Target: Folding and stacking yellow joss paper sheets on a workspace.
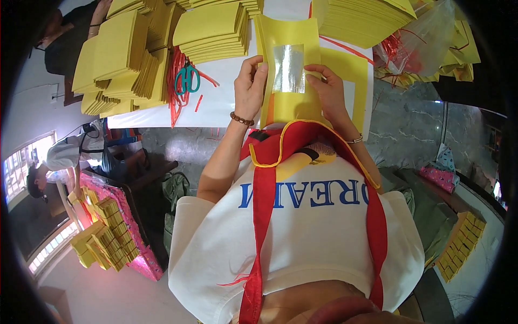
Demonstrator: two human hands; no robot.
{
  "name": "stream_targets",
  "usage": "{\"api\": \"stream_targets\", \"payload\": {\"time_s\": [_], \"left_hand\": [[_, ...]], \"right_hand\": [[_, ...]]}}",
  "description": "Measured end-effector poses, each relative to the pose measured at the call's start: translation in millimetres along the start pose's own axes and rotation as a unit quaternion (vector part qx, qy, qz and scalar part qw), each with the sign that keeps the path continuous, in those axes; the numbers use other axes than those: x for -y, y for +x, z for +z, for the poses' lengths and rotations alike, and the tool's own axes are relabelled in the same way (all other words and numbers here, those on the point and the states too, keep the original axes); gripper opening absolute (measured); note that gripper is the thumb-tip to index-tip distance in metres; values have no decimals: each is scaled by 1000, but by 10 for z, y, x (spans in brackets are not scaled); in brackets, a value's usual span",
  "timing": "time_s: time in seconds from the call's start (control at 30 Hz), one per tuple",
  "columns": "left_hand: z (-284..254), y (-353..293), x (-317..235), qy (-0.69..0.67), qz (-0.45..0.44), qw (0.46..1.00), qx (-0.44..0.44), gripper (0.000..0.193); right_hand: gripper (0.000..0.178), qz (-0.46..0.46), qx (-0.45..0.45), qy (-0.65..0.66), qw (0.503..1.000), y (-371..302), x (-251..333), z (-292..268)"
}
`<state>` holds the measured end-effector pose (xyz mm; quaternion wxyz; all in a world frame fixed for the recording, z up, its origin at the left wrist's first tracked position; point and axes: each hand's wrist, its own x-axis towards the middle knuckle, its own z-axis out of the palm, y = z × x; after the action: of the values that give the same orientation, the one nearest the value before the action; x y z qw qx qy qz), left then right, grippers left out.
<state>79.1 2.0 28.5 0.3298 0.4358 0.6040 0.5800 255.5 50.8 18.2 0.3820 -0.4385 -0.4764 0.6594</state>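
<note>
Before me is a yellow paper sheet [291, 32] with a shiny silver foil rectangle [289, 69] on its middle. My left hand [251, 89] is closed at the sheet's left edge, its thumb and fingers pinching the paper. At the opposite edge my right hand [328, 94] is closed too, thumb and forefinger bent over the paper beside the foil. The near end of the sheet reaches my red apron [294, 141] at the table edge. Under its right side lies more yellow paper [345, 70].
Stacks of yellow paper [116, 48] fill the table's left and far sides. Teal-handled scissors [187, 79] lie on red plastic strips [175, 102] at left. A clear plastic bag [431, 38] sits at far right. A person [75, 148] is at a pink-covered table [154, 264].
</note>
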Motion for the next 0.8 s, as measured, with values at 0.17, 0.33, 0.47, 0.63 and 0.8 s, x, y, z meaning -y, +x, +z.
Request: {"api": "stream_targets", "payload": {"time_s": [0.17,0.33,0.47,0.63,0.8], "left_hand": [[-1,-22,-82,-74,-8,997,21,26],[2,-28,-124,-74,-10,997,30,23],[-29,-4,-64,-104,-41,994,20,21],[-75,97,295,-100,-70,992,-14,19],[-57,159,561,47,-54,997,-33,17]], "right_hand": [[19,-16,-19,31,999,-21,60,25],[21,-14,-7,50,999,-1,5,-35],[34,-53,-21,97,994,28,-1,-37],[49,-36,-25,121,992,108,-173,-99],[52,-11,-27,81,996,209,-414,-122]]}}
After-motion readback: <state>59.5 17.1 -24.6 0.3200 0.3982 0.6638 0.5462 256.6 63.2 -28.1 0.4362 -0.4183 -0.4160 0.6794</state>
